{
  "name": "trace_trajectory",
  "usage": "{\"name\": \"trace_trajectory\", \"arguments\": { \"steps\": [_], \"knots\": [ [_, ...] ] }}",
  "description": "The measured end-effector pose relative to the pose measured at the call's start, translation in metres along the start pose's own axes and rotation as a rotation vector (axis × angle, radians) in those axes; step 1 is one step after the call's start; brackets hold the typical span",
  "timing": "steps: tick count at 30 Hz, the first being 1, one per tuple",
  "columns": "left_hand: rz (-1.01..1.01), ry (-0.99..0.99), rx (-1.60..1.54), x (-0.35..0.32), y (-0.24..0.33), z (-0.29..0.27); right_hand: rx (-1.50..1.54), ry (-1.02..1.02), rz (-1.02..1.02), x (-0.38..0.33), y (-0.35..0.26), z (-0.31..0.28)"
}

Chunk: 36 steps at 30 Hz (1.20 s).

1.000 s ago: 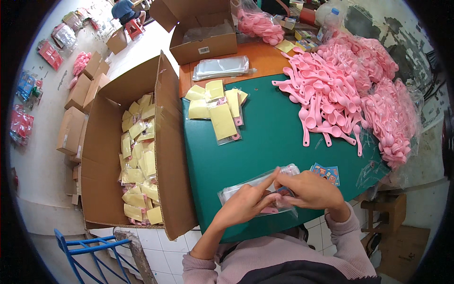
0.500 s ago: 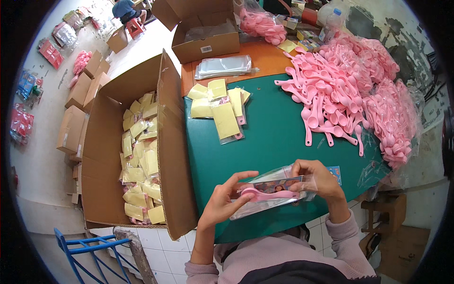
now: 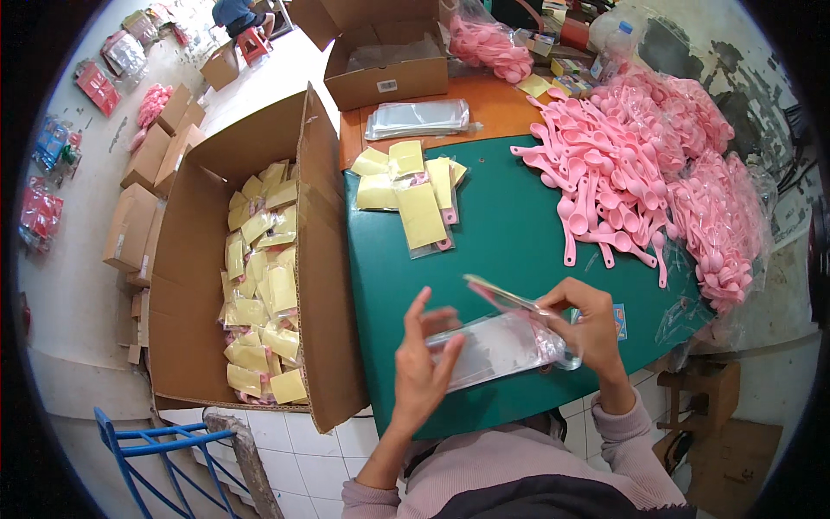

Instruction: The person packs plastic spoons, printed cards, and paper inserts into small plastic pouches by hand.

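My left hand [image 3: 424, 363] has its fingers spread against the left end of a stack of clear plastic bags [image 3: 501, 348], steadying it over the near edge of the green table [image 3: 510, 242]. My right hand [image 3: 592, 324] pinches one filled packet [image 3: 506, 296] with a pink spoon in it, lifted above the stack. A large pile of loose pink spoons [image 3: 640, 164] covers the table's right side. Several finished yellow-backed packets [image 3: 415, 195] lie near the table's far left.
An open cardboard box [image 3: 259, 259] holding several yellow packets stands left of the table. Another open box [image 3: 389, 60] and a stack of clear bags [image 3: 419, 119] sit at the back. Small cartons and packaged goods lie on the floor at left. A blue frame [image 3: 147, 441] is near.
The hands rose off the table with the bag stack. The right hand lifted a spoon packet above it, and the left hand opened its fingers along the stack's left end.
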<state>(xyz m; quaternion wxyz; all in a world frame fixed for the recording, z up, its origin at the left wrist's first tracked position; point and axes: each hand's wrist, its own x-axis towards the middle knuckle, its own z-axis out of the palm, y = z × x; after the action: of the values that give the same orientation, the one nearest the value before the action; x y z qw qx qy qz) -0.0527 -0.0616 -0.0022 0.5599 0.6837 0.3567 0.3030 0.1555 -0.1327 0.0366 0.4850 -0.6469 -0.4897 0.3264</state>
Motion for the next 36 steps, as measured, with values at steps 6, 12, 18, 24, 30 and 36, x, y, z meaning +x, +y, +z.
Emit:
{"name": "trace_trajectory", "arguments": {
  "steps": [6, 12, 18, 24, 30, 36],
  "knots": [
    [-0.367, -0.199, -0.665, -0.026, -0.016, 0.017, -0.567, -0.366, -0.343, -0.013, -0.006, 0.016],
    [-0.433, -0.261, -0.543, -0.033, -0.021, 0.008, -0.54, -0.435, -0.306, -0.026, 0.007, 0.039],
    [-0.489, -0.241, -0.585, -0.036, -0.014, 0.006, -0.573, -0.452, -0.342, -0.029, 0.002, 0.044],
    [-0.566, -0.144, -0.911, -0.044, -0.007, 0.012, -0.628, -0.389, -0.45, -0.035, -0.001, 0.046],
    [-0.448, -0.168, -0.726, -0.049, -0.018, 0.017, -0.621, -0.342, -0.409, -0.037, -0.001, 0.046],
    [-0.461, -0.149, -0.664, -0.048, -0.012, 0.018, -0.609, -0.368, -0.367, -0.037, 0.001, 0.047]
  ]
}}
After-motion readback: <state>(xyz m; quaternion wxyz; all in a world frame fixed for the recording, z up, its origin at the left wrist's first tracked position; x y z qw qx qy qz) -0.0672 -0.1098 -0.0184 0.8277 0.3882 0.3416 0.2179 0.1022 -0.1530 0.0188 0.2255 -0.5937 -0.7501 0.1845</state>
